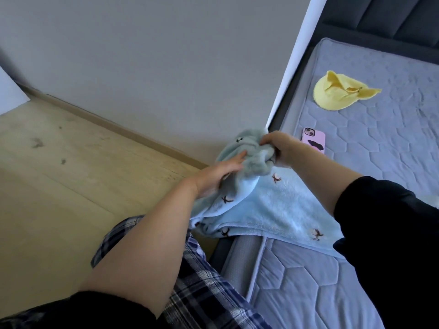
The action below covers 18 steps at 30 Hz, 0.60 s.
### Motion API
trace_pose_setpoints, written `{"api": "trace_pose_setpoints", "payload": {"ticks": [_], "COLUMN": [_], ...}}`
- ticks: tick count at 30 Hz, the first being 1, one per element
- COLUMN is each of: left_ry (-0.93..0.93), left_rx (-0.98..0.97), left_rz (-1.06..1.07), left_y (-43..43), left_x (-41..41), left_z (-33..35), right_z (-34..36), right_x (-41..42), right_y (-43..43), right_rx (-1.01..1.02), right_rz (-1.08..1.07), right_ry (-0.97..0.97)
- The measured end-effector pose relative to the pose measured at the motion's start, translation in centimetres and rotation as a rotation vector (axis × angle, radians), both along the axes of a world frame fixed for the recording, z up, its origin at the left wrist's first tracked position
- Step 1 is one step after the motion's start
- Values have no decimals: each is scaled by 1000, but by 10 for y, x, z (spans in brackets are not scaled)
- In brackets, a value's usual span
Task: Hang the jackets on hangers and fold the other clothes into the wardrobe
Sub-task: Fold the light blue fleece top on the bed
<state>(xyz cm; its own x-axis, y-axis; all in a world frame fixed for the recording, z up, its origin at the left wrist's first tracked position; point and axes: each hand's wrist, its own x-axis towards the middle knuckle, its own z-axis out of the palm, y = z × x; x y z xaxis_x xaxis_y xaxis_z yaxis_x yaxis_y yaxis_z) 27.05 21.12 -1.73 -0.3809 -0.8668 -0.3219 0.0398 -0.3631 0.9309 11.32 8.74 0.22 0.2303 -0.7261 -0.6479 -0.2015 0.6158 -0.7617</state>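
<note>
Fleece is the matter in hand: a blue fleece garment [268, 210], dotted with small dark motifs, lies partly spread on the mattress [380, 150] at its left edge, with one end bunched and held just above that edge. The right hand [278, 148] has its fingers curled tight round this bunched end. The left hand [218, 176] lies against the bunch from the side away from the mattress, its fingers [237, 160] fairly straight and resting on the pile. Whether its thumb has caught any cloth underneath I cannot tell.

The garment's long axis runs from the gripped end back along the mattress's left edge toward the person. The loose, flatter part and its hem lie on the mattress below the right forearm. The free cloth therefore lies toward the person from both sets of fingers. In my judgement the left hand, which grips nothing, is the better placed to slide down and take a second hold so the piece can be spread flat and folded.

Farther up the mattress, well apart, lies a crumpled yellow garment [339, 93]. A pink phone [313, 141] rests on the mattress just beyond the right hand. No wardrobe, hanger or other container is recognisable in view, so nothing can be said of contents.
</note>
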Motion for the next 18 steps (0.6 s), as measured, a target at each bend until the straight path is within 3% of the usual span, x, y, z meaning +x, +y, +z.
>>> {"api": "trace_pose_setpoints", "payload": {"ticks": [2,4,7,9,11,13,15,18], "left_ry": [216,141,-94,-339,-530,-604,-635,-589], "left_rx": [81,74,77,42,-8,-25,-31,10], "left_rz": [121,187,121,48,-51,-67,-15,134], "left_y": [-6,-9,-8,-4,-3,-7,-13,-23], "left_x": [-1,-5,-25,-43,-60,-72,-75,-67], "left_z": [-2,-9,-22,-31,-43,-59,-70,-76], "right_z": [8,11,5,-17,-42,-61,-63,-64], "right_x": [-28,-61,-107,-127,-135,-128,-101,-57], "right_y": [8,17,32,36,35,34,37,35], "right_rx": [12,-10,-64,-58,-121,-332,-677,-1071], "right_rz": [-43,-76,-110,-95,6,82,118,204], "right_ry": [-92,-156,-150,106,639,1066,1173,1134]}}
